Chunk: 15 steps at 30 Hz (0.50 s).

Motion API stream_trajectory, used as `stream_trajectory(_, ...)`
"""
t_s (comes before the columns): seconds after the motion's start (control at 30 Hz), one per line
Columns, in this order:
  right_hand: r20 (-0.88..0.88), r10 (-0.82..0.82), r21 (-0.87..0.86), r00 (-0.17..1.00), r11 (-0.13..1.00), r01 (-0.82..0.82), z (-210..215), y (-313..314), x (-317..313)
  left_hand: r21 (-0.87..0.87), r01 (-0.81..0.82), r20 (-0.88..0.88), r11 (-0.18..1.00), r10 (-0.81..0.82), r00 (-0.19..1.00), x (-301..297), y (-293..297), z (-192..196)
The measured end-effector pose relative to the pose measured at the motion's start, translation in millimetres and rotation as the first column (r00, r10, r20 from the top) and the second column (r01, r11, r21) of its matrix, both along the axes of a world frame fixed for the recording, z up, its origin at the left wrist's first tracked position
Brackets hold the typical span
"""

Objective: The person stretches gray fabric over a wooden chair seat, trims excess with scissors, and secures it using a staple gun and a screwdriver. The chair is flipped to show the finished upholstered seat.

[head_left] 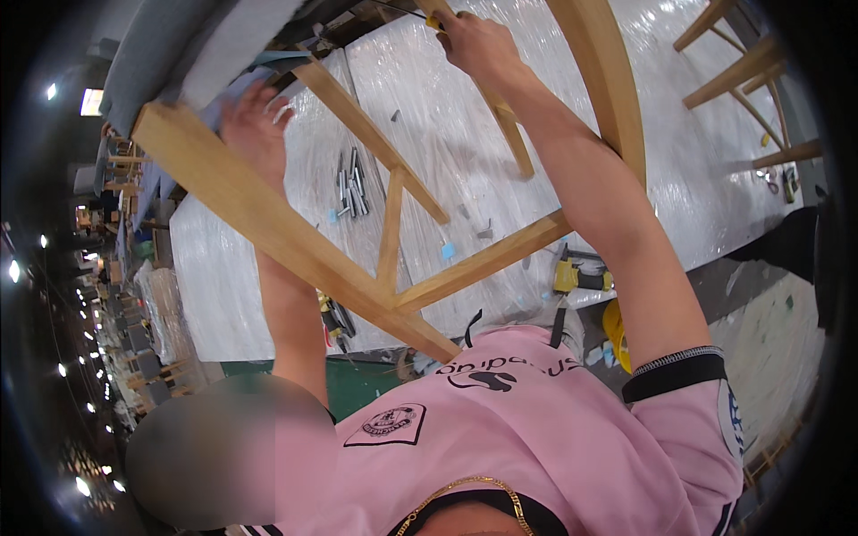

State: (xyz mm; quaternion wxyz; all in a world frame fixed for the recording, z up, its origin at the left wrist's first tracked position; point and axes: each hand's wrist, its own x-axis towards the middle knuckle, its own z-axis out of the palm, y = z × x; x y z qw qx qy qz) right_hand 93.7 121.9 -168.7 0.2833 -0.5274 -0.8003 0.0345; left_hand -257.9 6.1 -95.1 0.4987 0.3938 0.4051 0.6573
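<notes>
A light wooden chair frame (268,223) lies tipped over a table covered in clear plastic sheet (429,134), its legs and rungs crossing the middle of the view. My left hand (255,129) rests with fingers spread against the underside of the grey padded seat (170,45), next to a chair leg. My right hand (478,45) is closed around a yellow-handled tool (432,20) at the top of the view, near the seat frame. The tool's tip is hidden.
Several metal bolts (350,186) and small blue pieces (448,251) lie on the plastic sheet. A yellow power tool (581,275) sits at the table edge. More wooden chair frames (742,71) stand at the upper right. A green floor patch (375,380) shows below.
</notes>
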Motion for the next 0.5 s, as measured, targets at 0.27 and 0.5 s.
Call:
stream_trajectory(0.27,-0.11,-0.077,-0.067,0.991,0.995,0.07,30.0,-1.7,4.6,-0.379,-0.136,-0.515,0.915,-0.086,0.853,39.1,156.0,-13.7)
stream_trajectory(0.5,-0.152,-0.098,0.078,0.984,0.991,0.11,21.4,-2.2,8.7,-0.401,-0.128,-0.337,0.907,-0.016,0.942,11.4,229.7,-44.7)
